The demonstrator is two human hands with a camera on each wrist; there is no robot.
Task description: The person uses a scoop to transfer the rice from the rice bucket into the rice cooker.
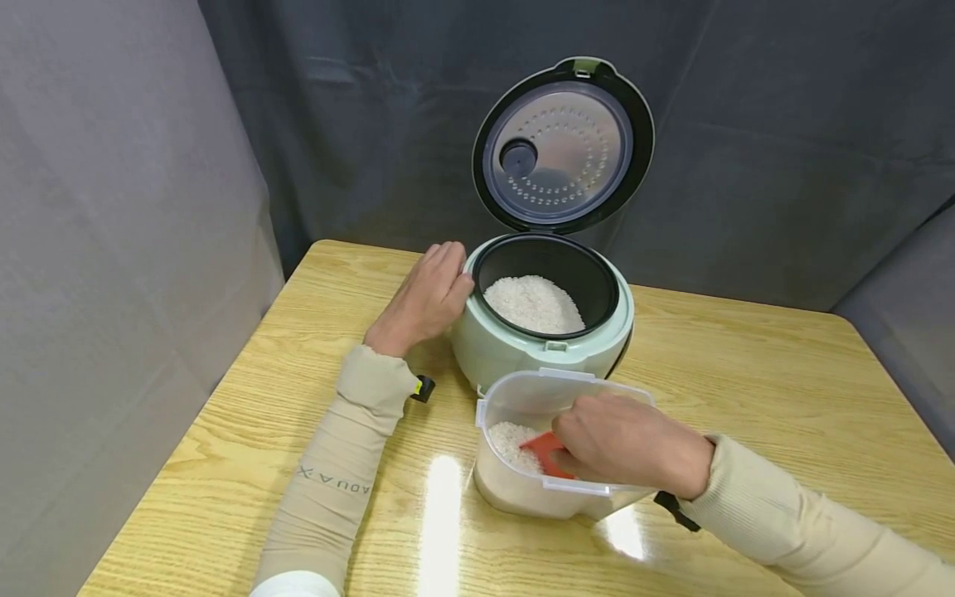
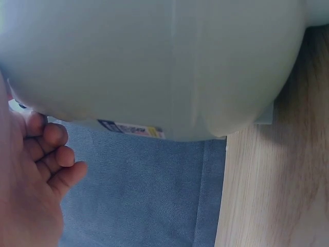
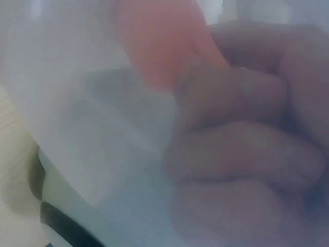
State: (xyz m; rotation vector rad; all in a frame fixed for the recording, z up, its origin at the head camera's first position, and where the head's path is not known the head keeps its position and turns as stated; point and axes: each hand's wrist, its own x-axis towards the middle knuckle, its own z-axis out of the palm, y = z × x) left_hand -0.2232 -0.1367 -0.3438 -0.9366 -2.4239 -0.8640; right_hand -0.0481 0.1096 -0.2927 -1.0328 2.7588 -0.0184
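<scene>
A pale green rice cooker [image 1: 540, 352] stands with its lid raised and white rice [image 1: 534, 303] in its dark inner pot [image 1: 578, 265]. At its left rim my left hand [image 1: 429, 290] holds the cooker, thumb near the top edge; the left wrist view shows the curled fingers [image 2: 54, 152] beside the cooker's body. In front of it is a clear plastic bin [image 1: 515, 489] holding more rice [image 1: 515, 444]. Inside the bin my right hand [image 1: 615, 439] grips a red scoop [image 1: 548, 452], its blade at the rice. The right wrist view sees the scoop [image 3: 159, 41] hazily through the bin wall.
The perforated lid [image 1: 559, 157] leans back near the dark curtain [image 1: 358, 133]. Everything stands on a light wooden table [image 1: 746, 398]. Grey fabric [image 1: 127, 207] hangs on the left side. The bin sits right up against the cooker's front.
</scene>
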